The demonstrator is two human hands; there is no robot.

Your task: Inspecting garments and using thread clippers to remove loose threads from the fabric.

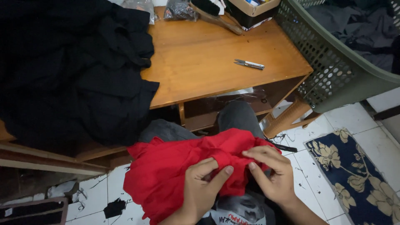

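Note:
A bright red garment (166,171) lies bunched across my lap. My left hand (202,185) grips a fold of it near the middle, thumb on top. My right hand (271,173) pinches the same red cloth just to the right, fingertips pressed into a seam. The two hands are almost touching. A small pair of metal thread snips (249,64) rests on the wooden table (200,66), well beyond both hands.
A heap of black cloth (71,71) covers the table's left side. A green plastic laundry basket (337,62) with dark clothes stands at the right. A brush (214,12) and a cardboard box (250,10) sit at the back edge. A blue floral mat (358,175) lies on the tiled floor.

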